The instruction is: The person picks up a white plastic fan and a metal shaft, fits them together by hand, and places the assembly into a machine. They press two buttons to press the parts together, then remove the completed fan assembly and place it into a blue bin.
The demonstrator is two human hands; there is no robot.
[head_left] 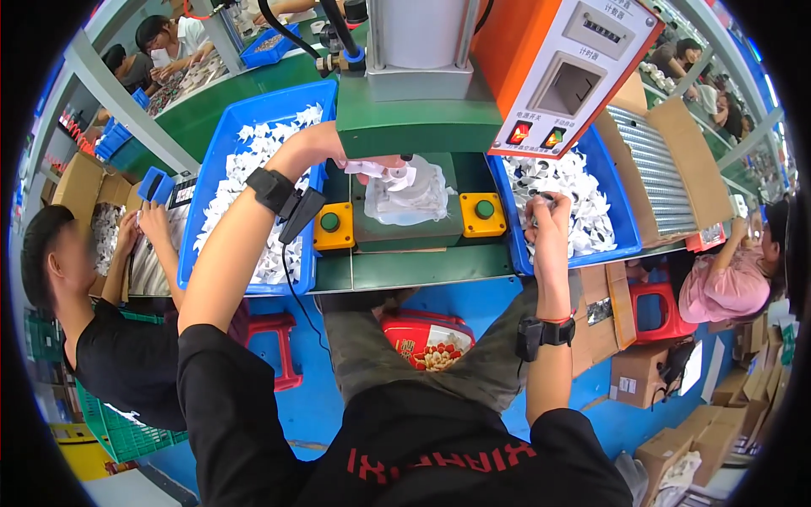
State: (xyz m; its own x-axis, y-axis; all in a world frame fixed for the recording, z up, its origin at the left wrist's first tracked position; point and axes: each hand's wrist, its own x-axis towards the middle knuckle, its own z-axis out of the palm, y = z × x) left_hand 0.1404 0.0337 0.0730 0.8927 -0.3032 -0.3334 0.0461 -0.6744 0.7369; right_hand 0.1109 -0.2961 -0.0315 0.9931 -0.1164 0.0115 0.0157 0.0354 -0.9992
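Observation:
My left hand (pixel 372 168) reaches under the green head of a press (pixel 414 125), which hides part of it. Its fingers are closed on a small white plastic piece (pixel 356 167). Below the press head, a clear plastic-wrapped pad (pixel 410 198) carries more white pieces. My right hand (pixel 547 220) is over the near-left part of the right blue bin (pixel 621 251), fingers pinched together, with a small dark round part (pixel 547 199) showing at the fingertips. That bin holds many white pieces (pixel 587 203) with dark parts. White pieces (pixel 245 224) also fill the left blue bin (pixel 191 245).
Two yellow boxes with green buttons, the left button box (pixel 333 226) and the right button box (pixel 483 215), flank the pad. An orange-and-white control box (pixel 566 76) juts out above. A carton of metal tubes (pixel 655 173) stands at right. A co-worker (pixel 93 279) sits at left.

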